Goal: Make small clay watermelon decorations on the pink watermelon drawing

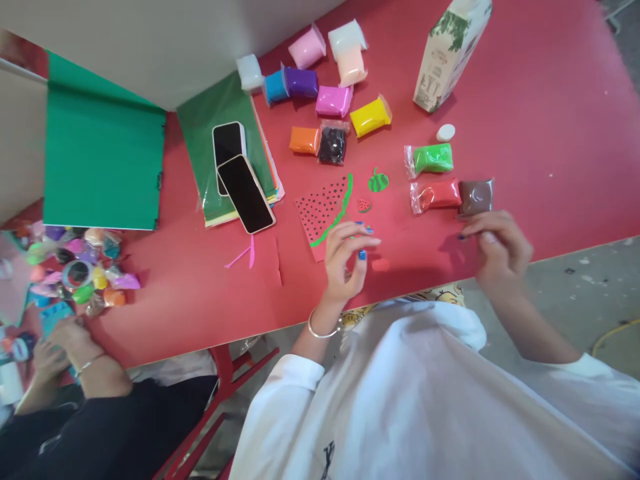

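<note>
Here's the left hand (pixel 344 261), fingers loosely curved and parted; just beyond it, leftward, the watermelon slice (pixel 324 208): red, black-dotted, edged in wavy green. Beside the brown packet (pixel 477 197), the right hand (pixel 504 250) is curled, pinching something or nothing, can't tell.

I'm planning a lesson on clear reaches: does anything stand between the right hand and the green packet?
Yes. The red packet lies between the right hand and the green packet, with the brown packet just to the red one's right.
</note>
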Tool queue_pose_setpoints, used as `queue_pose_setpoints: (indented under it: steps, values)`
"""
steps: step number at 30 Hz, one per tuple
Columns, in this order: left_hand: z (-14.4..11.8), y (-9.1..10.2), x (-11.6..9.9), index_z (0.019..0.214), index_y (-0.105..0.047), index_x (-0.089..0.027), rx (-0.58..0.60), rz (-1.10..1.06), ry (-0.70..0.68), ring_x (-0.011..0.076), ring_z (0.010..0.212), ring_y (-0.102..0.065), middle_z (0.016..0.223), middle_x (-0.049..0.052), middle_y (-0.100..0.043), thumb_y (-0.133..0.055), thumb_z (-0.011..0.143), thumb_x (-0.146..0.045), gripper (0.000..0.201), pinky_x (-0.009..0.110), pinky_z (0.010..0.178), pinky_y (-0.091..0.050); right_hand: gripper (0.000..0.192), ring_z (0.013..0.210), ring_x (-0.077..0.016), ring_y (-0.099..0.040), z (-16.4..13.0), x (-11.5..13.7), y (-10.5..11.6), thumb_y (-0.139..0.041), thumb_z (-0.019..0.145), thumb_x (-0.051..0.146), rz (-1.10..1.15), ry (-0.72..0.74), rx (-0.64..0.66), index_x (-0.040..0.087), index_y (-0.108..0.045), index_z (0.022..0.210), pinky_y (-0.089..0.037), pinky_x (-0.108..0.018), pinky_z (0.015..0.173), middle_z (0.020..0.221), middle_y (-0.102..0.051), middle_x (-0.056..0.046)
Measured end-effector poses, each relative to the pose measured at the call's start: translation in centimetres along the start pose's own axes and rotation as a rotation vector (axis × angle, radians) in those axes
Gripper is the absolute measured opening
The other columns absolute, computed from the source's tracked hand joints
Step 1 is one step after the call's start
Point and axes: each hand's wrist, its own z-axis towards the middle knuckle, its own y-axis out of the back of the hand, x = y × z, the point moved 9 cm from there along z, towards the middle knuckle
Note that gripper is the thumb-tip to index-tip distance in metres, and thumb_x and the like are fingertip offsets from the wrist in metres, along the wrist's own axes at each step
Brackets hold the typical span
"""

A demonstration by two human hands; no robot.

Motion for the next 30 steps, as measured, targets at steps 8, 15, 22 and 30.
queue_pose_setpoints:
  steps: [8,15,22,30]
  values:
    - [-5.6,-2.4,2.4,0.126,-0.059,-0.028,0.439,0.414,-0.071,0.0247,0.123,-0.042,0.130,0.006,-0.055,-0.050,0.081,-0.012,0.048,0.046,0.107,-0.037,0.047,0.118,-0.0304,-0.043,-5.5,0.6,-9.4,-0.055,0.088,0.025,-0.578,0.456,0.700,0.024,-0.052,0.135,-0.039,-0.052,0.102,0.128,-0.053,-0.012]
    - [-6.4,-3.4,2.1,0.132,-0.054,-0.029,0.489,0.539,-0.205,0.0251,0.123,-0.044,0.132,0.004,-0.057,-0.053,0.082,-0.016,0.051,0.046,0.111,-0.032,0.046,0.117,-0.0274,-0.044,-6.5,0.5,-9.7,-0.058,0.087,0.027,-0.642,0.615,0.679,0.027,-0.054,0.133,-0.036,-0.051,0.107,0.126,-0.056,-0.010]
    - [-6.7,-3.4,1.8,0.136,-0.049,-0.024,0.477,0.577,-0.236,0.0225,0.122,-0.047,0.131,0.004,-0.059,-0.050,0.084,-0.016,0.053,0.043,0.113,-0.030,0.052,0.113,-0.0245,-0.048,-6.6,0.6,-9.5,-0.059,0.087,0.024,-0.623,0.625,0.657,0.026,-0.048,0.138,-0.039,-0.046,0.106,0.121,-0.060,-0.009]
    - [-6.3,-2.3,2.1,0.133,-0.053,-0.025,0.416,0.578,-0.159,0.0225,0.122,-0.048,0.127,0.006,-0.060,-0.050,0.084,-0.015,0.050,0.043,0.112,-0.033,0.049,0.114,-0.0255,-0.048,-6.4,0.6,-9.6,-0.058,0.088,0.025,-0.601,0.585,0.677,0.027,-0.051,0.136,-0.040,-0.048,0.104,0.124,-0.059,-0.009]
